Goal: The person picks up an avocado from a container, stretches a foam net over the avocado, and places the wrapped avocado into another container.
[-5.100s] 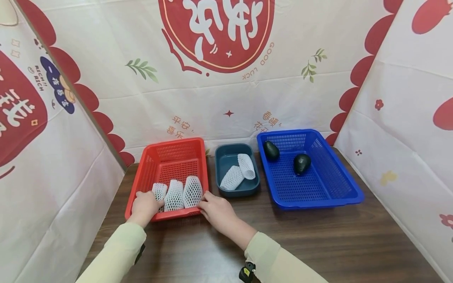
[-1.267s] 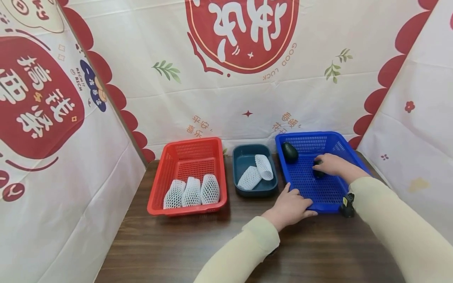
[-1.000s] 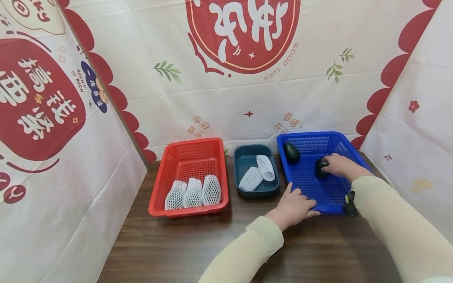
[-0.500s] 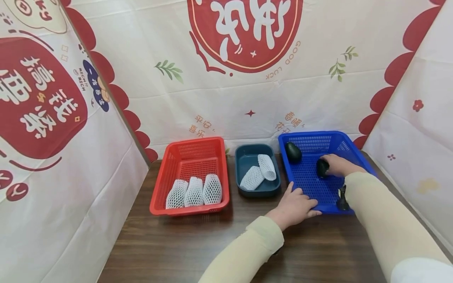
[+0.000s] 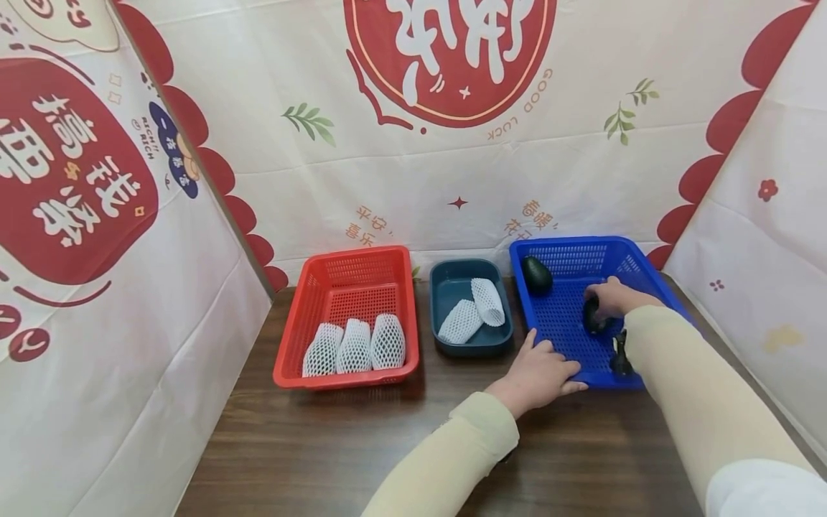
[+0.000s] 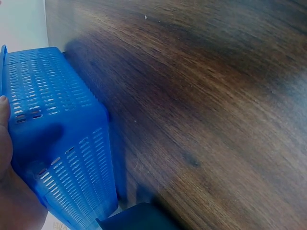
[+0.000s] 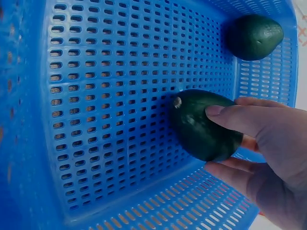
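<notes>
In the head view, my right hand (image 5: 614, 296) is inside the blue basket (image 5: 525, 309), holding a dark green avocado (image 5: 593, 316). The right wrist view shows the thumb on top of this avocado (image 7: 204, 127) and fingers round its far side and underside; its stem end points away from the palm. A second avocado (image 5: 537, 276) lies in the basket's back left corner. My left hand (image 5: 538, 375) grips the basket's front left corner, fingers over the rim. In the left wrist view only part of that hand (image 6: 17, 191) shows, against the basket's outer wall (image 6: 72, 158).
At the left stands a red basket (image 5: 293, 323) with three fruits (image 5: 354, 347) in white foam nets along its front. A teal tray (image 5: 446, 276) between the baskets holds two foam net sleeves (image 5: 489, 301). Printed cloth (image 5: 388, 179) hangs behind the wooden table (image 5: 310, 445).
Both hands have left the red basket for the blue one. The right hand has taken hold of an avocado and shifted it slightly right and towards the front.
</notes>
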`<state>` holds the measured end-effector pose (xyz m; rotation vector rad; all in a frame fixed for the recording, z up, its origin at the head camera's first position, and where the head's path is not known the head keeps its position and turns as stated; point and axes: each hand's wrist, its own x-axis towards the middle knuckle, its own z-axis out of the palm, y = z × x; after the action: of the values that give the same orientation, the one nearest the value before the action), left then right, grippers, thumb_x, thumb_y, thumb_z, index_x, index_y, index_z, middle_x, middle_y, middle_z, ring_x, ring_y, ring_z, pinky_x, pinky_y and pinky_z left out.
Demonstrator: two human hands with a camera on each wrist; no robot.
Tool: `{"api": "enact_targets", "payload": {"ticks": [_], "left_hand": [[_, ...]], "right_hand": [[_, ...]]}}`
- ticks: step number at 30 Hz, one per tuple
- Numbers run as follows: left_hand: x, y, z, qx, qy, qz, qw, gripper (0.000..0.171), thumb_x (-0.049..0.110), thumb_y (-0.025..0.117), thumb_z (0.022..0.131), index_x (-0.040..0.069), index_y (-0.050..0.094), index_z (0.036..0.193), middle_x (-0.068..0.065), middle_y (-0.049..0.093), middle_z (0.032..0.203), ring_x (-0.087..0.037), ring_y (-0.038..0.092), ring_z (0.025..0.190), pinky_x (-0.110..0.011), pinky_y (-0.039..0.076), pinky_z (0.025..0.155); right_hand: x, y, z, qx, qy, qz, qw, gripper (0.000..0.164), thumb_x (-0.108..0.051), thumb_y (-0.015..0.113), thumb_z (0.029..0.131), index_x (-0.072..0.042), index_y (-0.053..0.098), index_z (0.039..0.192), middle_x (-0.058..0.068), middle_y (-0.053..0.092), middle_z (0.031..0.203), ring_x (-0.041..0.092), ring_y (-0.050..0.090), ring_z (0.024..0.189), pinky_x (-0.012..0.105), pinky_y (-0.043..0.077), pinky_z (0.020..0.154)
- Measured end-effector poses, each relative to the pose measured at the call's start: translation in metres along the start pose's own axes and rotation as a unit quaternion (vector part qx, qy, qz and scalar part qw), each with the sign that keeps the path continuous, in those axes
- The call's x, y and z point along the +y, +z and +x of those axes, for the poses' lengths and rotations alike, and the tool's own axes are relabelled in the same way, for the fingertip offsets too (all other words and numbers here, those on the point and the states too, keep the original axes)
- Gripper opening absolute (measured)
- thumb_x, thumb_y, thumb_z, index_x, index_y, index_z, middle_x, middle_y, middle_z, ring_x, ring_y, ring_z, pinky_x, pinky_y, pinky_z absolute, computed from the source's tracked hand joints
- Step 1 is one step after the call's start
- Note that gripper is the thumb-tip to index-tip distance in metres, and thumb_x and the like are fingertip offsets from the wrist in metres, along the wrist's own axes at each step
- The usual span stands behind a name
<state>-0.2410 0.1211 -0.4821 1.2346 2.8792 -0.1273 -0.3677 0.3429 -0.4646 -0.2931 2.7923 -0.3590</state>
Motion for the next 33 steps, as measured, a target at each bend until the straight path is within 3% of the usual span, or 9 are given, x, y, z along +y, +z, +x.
{"api": "enact_targets", "payload": {"ticks": [9,16,21,24,28,33], "left_hand": [[-0.001,-0.001,-0.001,-0.008,-0.005,-0.001,1.0000,0.045,0.061,0.028,0.086,0.043,0.047,0.123,0.023,0.052,0.117,-0.006,0.037,0.109,-0.049,-0.003,0.105],[-0.001,0.000,-0.001,-0.006,-0.004,-0.001,1.0000,0.044,0.061,0.028,0.086,0.043,0.049,0.121,0.023,0.053,0.115,-0.006,0.037,0.107,-0.049,-0.003,0.105],[0.001,0.001,0.001,-0.001,-0.001,0.004,1.0000,0.044,0.061,0.027,0.086,0.044,0.049,0.120,0.023,0.053,0.114,-0.006,0.038,0.105,-0.049,-0.003,0.104],[0.001,0.000,0.001,-0.003,-0.002,0.004,1.0000,0.044,0.061,0.027,0.086,0.044,0.049,0.121,0.024,0.053,0.115,-0.006,0.037,0.107,-0.049,-0.004,0.104],[0.002,-0.001,0.000,-0.008,-0.002,0.007,0.9999,0.045,0.062,0.027,0.086,0.044,0.048,0.121,0.024,0.052,0.115,-0.005,0.037,0.108,-0.049,-0.003,0.105],[0.003,-0.005,-0.001,-0.012,-0.009,0.012,0.9998,0.046,0.062,0.026,0.085,0.045,0.047,0.122,0.025,0.051,0.117,-0.005,0.036,0.108,-0.049,-0.003,0.105]], "right_hand": [[-0.005,-0.006,-0.004,-0.069,0.044,0.017,0.997,0.059,-0.017,0.074,0.071,0.003,0.050,0.121,0.039,0.030,0.114,0.052,0.031,0.103,0.060,0.038,0.076],[-0.009,-0.002,-0.013,-0.144,0.101,0.083,0.981,0.078,-0.029,0.078,0.065,-0.003,0.042,0.128,0.037,0.033,0.124,0.056,0.034,0.104,0.067,0.037,0.070],[-0.008,0.001,-0.015,-0.172,0.095,0.047,0.979,0.075,-0.037,0.079,0.059,-0.006,0.050,0.121,0.035,0.040,0.117,0.052,0.040,0.098,0.063,0.040,0.066],[-0.006,0.002,-0.016,-0.176,0.089,0.033,0.980,0.077,-0.044,0.076,0.059,-0.005,0.051,0.120,0.036,0.040,0.117,0.055,0.037,0.101,0.066,0.037,0.071],[0.001,0.003,-0.016,-0.184,0.089,0.010,0.979,0.093,-0.062,0.067,0.061,0.001,0.046,0.125,0.038,0.036,0.122,0.059,0.030,0.107,0.069,0.030,0.077],[0.003,-0.003,-0.014,-0.191,0.094,-0.021,0.977,0.106,-0.074,0.050,0.066,0.009,0.035,0.130,0.040,0.034,0.123,0.060,0.030,0.107,0.070,0.030,0.074]]}}
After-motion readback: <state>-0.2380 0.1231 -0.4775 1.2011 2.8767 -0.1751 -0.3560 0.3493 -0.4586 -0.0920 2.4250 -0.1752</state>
